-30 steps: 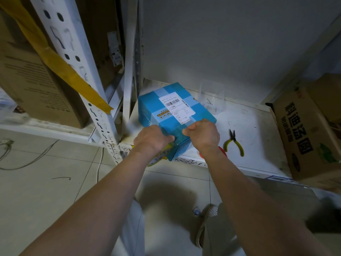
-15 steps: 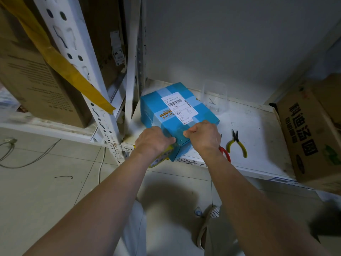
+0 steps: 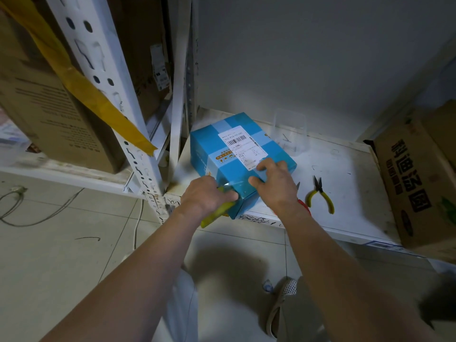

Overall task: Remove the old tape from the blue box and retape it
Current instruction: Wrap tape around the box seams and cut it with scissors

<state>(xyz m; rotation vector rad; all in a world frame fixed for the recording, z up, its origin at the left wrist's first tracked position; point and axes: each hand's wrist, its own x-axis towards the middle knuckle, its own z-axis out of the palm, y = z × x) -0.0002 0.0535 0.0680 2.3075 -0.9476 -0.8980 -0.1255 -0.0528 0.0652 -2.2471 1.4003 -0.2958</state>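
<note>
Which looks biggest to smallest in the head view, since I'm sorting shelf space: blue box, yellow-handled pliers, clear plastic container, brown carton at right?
1. Brown carton, though the frame cuts it off.
2. Blue box.
3. Clear plastic container.
4. Yellow-handled pliers: about as long as the container is tall, but far slimmer.

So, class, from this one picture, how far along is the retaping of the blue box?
Done: nothing clearly; whether old tape has been stripped cannot be told. In hand: the left hand pinches clear tape at the near corner of the blue box, which carries pale bands, while the right hand lies on its top. Left: finishing the taping. Pliers lie unused on the shelf.
</note>
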